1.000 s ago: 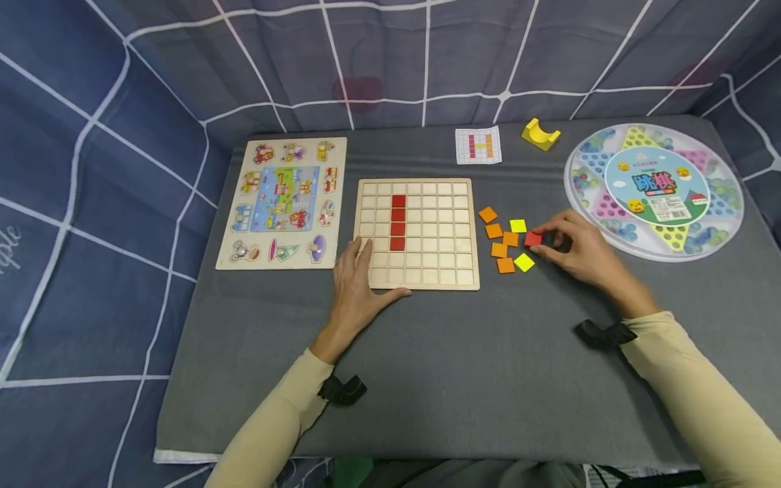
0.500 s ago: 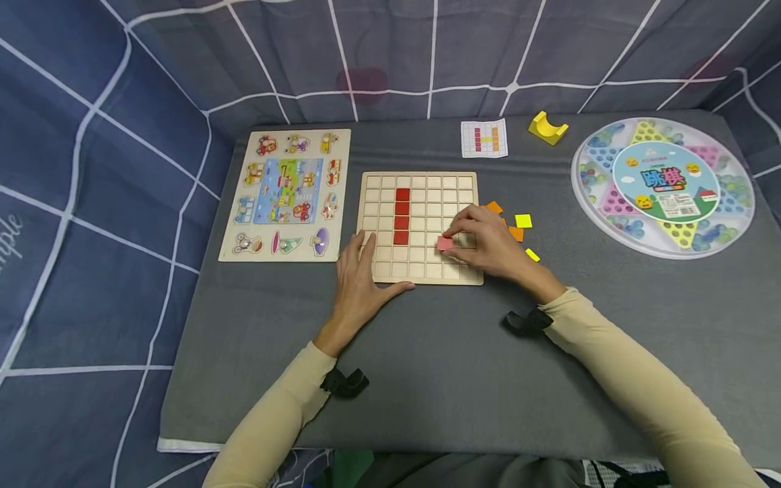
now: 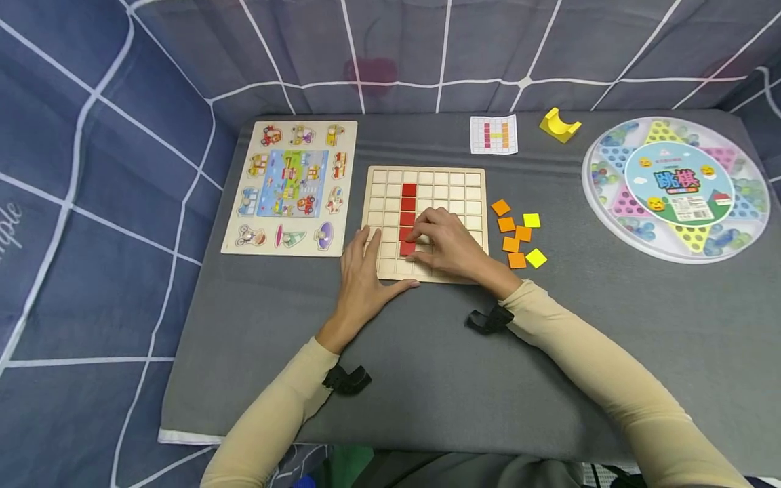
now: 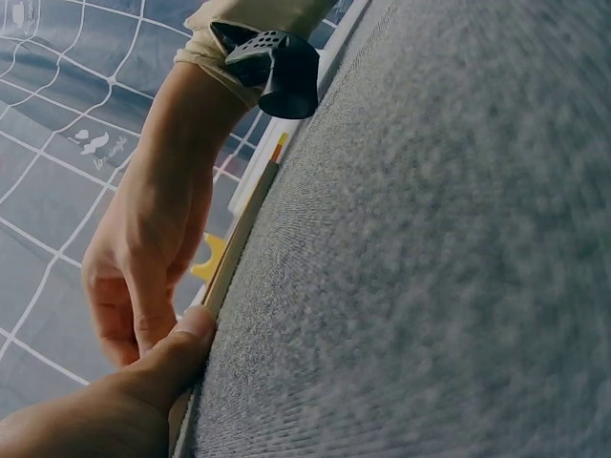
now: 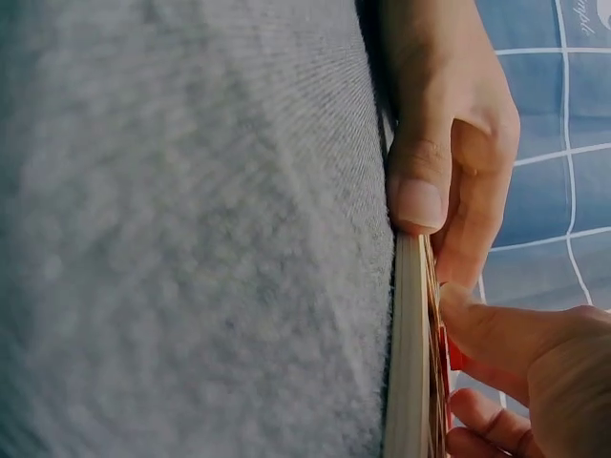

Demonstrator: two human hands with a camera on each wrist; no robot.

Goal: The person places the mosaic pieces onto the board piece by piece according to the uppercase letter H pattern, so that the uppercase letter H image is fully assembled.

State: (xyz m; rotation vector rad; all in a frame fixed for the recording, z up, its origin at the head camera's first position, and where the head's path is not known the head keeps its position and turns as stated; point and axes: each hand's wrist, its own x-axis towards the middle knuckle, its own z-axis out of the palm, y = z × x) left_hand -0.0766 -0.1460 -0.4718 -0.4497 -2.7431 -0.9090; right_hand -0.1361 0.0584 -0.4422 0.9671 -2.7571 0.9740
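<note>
A wooden grid board [image 3: 384, 220] lies on the grey table. A column of several red tiles [image 3: 408, 204] fills squares left of its middle. At the column's near end, my right hand [image 3: 454, 249] pinches a red square tile [image 3: 407, 249] between thumb and fingers, right at the board's surface. In the right wrist view, a bit of red [image 5: 453, 355] shows between those fingertips. My left hand [image 3: 363, 281] steadies the board's near left corner, fingers stretched along the left side and thumb against the front edge.
Right of the board lie several loose orange tiles [image 3: 506, 224] and two yellow tiles [image 3: 536, 257]. Behind stand a printed pattern card [image 3: 493, 135] and a yellow curved block [image 3: 559, 127]. A picture puzzle board [image 3: 293, 247] lies left, a round Chinese checkers box [image 3: 677, 186] right.
My right hand has carried the red tile from the loose tiles leftward across the board to the near end of the red column. The left hand stays at the board's corner.
</note>
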